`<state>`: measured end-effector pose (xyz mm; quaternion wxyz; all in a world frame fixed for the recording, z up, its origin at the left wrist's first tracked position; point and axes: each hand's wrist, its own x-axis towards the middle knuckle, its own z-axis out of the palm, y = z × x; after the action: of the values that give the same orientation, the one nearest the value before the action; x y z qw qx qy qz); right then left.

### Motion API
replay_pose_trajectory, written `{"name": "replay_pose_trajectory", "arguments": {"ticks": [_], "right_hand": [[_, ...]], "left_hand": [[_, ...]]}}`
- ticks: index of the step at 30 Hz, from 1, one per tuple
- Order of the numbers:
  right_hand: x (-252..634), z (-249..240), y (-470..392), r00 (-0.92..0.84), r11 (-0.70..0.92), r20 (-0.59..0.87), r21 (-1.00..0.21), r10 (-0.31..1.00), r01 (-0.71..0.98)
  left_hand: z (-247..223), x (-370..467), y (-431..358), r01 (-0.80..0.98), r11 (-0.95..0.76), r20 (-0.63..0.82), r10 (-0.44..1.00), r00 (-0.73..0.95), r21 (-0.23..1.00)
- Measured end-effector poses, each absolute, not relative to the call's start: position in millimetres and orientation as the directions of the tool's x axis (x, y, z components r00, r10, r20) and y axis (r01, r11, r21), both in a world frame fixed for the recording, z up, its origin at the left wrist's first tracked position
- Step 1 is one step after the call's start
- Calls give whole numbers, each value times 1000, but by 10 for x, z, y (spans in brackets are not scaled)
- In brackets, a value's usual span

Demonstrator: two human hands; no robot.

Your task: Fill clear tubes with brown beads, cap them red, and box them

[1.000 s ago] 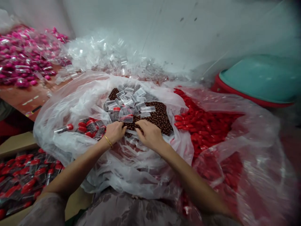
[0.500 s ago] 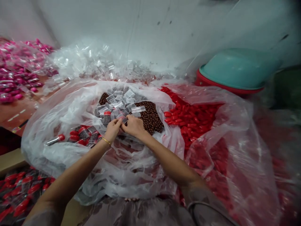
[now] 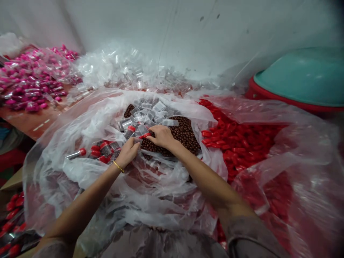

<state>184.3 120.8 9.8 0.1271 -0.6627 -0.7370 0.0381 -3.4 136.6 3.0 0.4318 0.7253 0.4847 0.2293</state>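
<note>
Brown beads [image 3: 185, 134] lie in an open clear plastic bag [image 3: 88, 122], with clear plastic containers [image 3: 147, 111] heaped over them. My left hand [image 3: 129, 150], with a yellow bangle at the wrist, pinches a small clear container at the near edge of the beads. My right hand [image 3: 162, 137] is just right of it, fingers closed at a red cap [image 3: 146, 135] above the beads. Another red-capped container [image 3: 130, 132] rests against the clear ones. Several filled red-capped containers [image 3: 106, 149] lie on the bag left of my left hand.
Loose red caps [image 3: 239, 143] fill a bag on the right. A teal basin [image 3: 303, 79] sits in a red one [image 3: 255, 91] behind. Pink-capped containers [image 3: 34, 79] are piled back left, clear ones [image 3: 115, 68] along the wall. More red-capped containers [image 3: 12, 218] lie at lower left.
The view has shifted left. My hands, together before, have moved slightly apart, and a red cap now shows at my right fingertips.
</note>
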Motion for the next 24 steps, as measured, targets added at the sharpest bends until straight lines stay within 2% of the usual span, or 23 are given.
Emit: {"name": "replay_pose_trajectory", "arguments": {"ticks": [3,7,10,12,14,16,18,20,22,24], "right_hand": [[1680,126,1262,-89,102,77,-183,993,978],[1635,161,1259,-33,41,41,-188,999,981],[1788,228,1137,15,-4,54,-199,998,980],[1968,283,989,103,-87,64,-208,993,974],[2190,319,816,257,-233,70,-246,964,941],[2418,312,650,407,-359,81,-339,910,870],[2606,258,515,485,-388,86,-489,870,781],[2720,172,426,530,-365,43,-677,847,639],[2756,82,384,565,-349,-62,-840,823,416],[2741,16,376,572,-332,-171,-924,802,189]], "left_hand": [[138,-34,1339,632,-342,-80,837,541,696],[251,18,1306,746,-513,-148,774,616,424],[284,112,1335,756,-560,-188,747,638,339],[277,196,1389,740,-548,-222,724,653,389],[247,295,1456,740,-451,-298,713,635,499],[192,415,1514,743,-310,-387,700,600,593],[116,559,1545,740,-193,-448,689,569,644],[27,725,1551,720,-107,-467,694,548,686],[-61,891,1544,676,-39,-456,711,536,735],[-133,1027,1539,607,7,-419,730,540,795]]}}
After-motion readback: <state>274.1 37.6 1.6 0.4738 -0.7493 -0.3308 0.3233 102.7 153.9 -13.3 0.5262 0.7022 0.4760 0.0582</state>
